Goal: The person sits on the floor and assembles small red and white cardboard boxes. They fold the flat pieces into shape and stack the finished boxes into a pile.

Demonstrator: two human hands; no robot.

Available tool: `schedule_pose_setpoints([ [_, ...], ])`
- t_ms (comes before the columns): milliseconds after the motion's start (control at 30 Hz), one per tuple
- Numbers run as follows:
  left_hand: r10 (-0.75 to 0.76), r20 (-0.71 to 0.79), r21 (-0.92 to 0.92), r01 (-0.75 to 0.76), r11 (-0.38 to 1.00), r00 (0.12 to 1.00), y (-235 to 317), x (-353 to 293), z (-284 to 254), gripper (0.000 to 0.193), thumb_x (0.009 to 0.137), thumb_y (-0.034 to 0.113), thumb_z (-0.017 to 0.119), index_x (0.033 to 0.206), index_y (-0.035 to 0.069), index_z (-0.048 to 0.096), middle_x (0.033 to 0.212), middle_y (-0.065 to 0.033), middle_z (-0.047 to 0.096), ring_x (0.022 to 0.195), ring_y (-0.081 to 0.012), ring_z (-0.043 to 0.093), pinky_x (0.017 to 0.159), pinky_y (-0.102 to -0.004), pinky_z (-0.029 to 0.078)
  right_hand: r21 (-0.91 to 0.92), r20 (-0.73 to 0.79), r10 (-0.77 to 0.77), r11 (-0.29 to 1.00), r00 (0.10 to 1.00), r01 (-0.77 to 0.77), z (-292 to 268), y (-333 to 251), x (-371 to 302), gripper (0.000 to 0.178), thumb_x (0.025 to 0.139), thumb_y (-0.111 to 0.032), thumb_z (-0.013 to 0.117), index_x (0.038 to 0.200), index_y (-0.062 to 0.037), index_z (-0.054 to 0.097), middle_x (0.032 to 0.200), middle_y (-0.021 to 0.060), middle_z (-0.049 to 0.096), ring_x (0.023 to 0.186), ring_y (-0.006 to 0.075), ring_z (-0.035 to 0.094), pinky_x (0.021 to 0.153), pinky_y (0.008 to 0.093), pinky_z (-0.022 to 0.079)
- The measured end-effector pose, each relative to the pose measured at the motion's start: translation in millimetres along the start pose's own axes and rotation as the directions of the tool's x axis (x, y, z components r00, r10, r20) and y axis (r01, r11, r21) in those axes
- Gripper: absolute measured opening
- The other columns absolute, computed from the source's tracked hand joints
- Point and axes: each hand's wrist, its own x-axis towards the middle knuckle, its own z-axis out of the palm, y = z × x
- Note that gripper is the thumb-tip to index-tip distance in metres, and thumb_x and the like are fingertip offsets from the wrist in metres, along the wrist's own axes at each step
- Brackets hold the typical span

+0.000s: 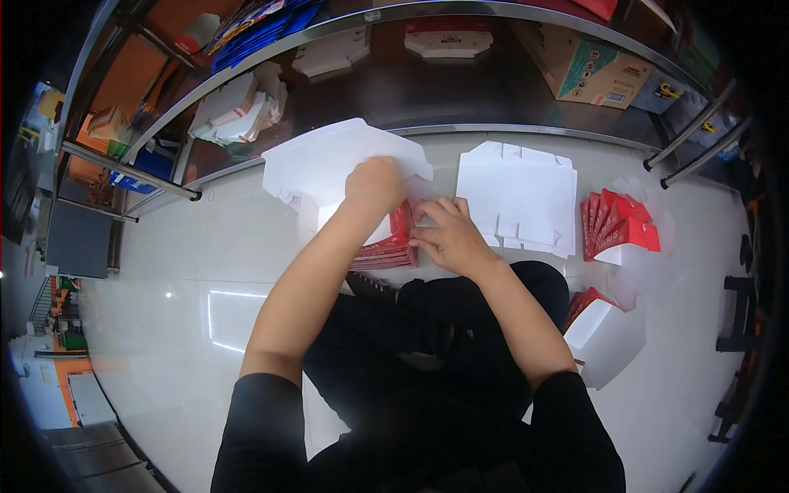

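Observation:
A red-and-white paper box [333, 164], its white lid raised at the back, sits on a stack of red folded boxes [386, 261] in front of me. My left hand [376, 187] reaches inside it, fingers curled down by the right-hand flap; the fingertips are hidden. At the box's right front corner, my right hand [452, 236] grips the red side, thumb and bent fingers against it. To the right of that hand lies a pile of flat white box blanks [516, 197] with slotted edges.
Folded red boxes [620, 226] stand at the right, and another white-and-red box [604, 337] lies nearer my knee. A metal shelf [460, 10] spans the back, holding more paper blanks [238, 107] and a brown carton [583, 70]. Its legs [131, 170] come down to the tiled floor.

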Motion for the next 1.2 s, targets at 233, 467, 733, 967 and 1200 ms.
schedule_pose_setpoints([
  [233,-0.020,-0.132,-0.126,0.003,0.992,0.991,0.0,-11.7,20.5,0.034,0.085,0.031,0.069,0.089,-0.003,0.075,0.088,-0.0247,0.072,0.086,-0.0405,0.073,0.079,-0.0457,0.059,-0.111,-0.048,-0.031,0.994,0.998,0.025,1.0,-10.0,-3.2,0.016,0.081,-0.020,0.076,0.096,-0.0135,0.073,0.107,0.0004,0.062,0.109,0.0237,0.056,0.095,0.0447,0.036],
  [467,-0.177,-0.564,-0.509,-0.170,0.844,0.807,-81.3,-83.0,-8.7,0.034,0.092,0.034,0.073,0.085,0.001,0.072,0.079,-0.0130,0.070,0.074,-0.0245,0.066,0.073,-0.0360,0.052,-0.108,-0.575,0.381,0.842,0.724,-0.528,-73.4,-30.0,-149.3,0.027,0.089,-0.011,0.070,0.114,-0.0042,0.066,0.116,0.0137,0.064,0.105,0.0323,0.059,0.097,0.0427,0.041],
  [733,-0.368,-0.301,-0.782,-0.007,0.623,0.880,-123.8,-109.1,51.9,0.070,0.094,0.041,0.071,0.146,0.003,0.044,0.148,-0.0207,0.047,0.134,-0.0344,0.050,0.109,-0.0451,0.040,-0.203,-0.700,0.707,-0.060,0.102,-0.977,-54.2,5.2,-375.1,0.050,0.095,-0.030,0.069,0.133,0.0008,0.058,0.125,0.0228,0.059,0.115,0.0354,0.058,0.096,0.0408,0.047],
  [967,-0.382,-0.408,-0.837,-0.171,0.520,0.829,-150.2,-105.0,58.8,0.068,0.096,0.041,0.069,0.146,0.001,0.045,0.146,-0.0208,0.050,0.133,-0.0358,0.050,0.110,-0.0446,0.040,0.194,-0.477,0.870,0.245,0.126,-0.950,-39.9,26.1,-355.5,0.050,0.099,-0.032,0.062,0.133,0.0052,0.060,0.119,0.0238,0.070,0.096,0.0278,0.071,0.084,0.0389,0.054],
  [1200,-0.426,-0.278,-0.932,-0.135,0.336,0.861,-154.1,-97.5,53.2,0.067,0.097,0.043,0.068,0.142,-0.003,0.048,0.142,-0.0221,0.054,0.125,-0.0326,0.056,0.104,-0.0405,0.045,0.305,-0.619,0.767,0.038,-0.168,-0.952,-52.7,23.8,-366.8,0.049,0.101,-0.036,0.059,0.113,0.0109,0.066,0.098,0.0209,0.070,0.086,0.0246,0.066,0.075,0.0379,0.053],
])
